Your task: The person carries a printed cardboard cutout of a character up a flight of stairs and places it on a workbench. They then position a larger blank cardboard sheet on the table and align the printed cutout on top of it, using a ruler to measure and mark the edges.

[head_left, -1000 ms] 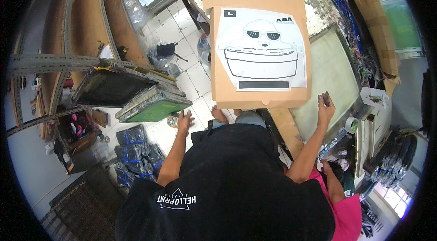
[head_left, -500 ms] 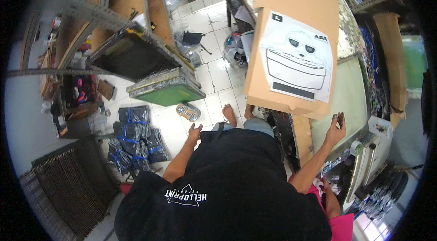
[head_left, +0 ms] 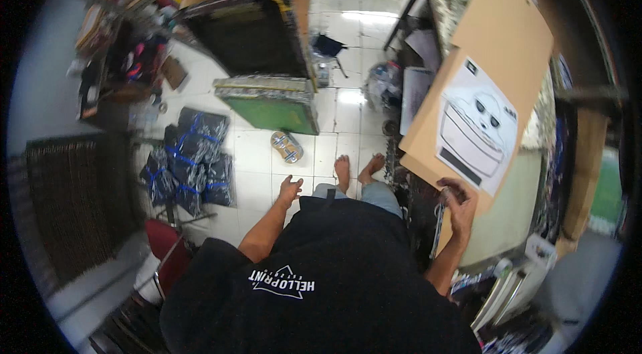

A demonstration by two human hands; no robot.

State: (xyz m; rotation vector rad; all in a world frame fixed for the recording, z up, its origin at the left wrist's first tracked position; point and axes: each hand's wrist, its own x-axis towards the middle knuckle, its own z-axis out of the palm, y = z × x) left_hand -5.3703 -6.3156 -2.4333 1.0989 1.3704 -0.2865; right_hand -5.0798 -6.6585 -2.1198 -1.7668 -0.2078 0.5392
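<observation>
Our right hand (head_left: 459, 201) grips the cardboard sheet's (head_left: 495, 53) lower edge; our left hand (head_left: 289, 189) hangs open, holding nothing.

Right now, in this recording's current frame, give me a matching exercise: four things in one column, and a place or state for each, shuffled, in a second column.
Things:
1. right hand
2. left hand
3. cardboard sheet
4. round tin

Places or states:
A. lying on the white tiled floor
B. open, holding nothing, above the floor
C. at the lower corner of the cardboard sheet
D. tilted over the work table, with a printed paper stuck on it

Pairs: 1-C, 2-B, 3-D, 4-A
</observation>
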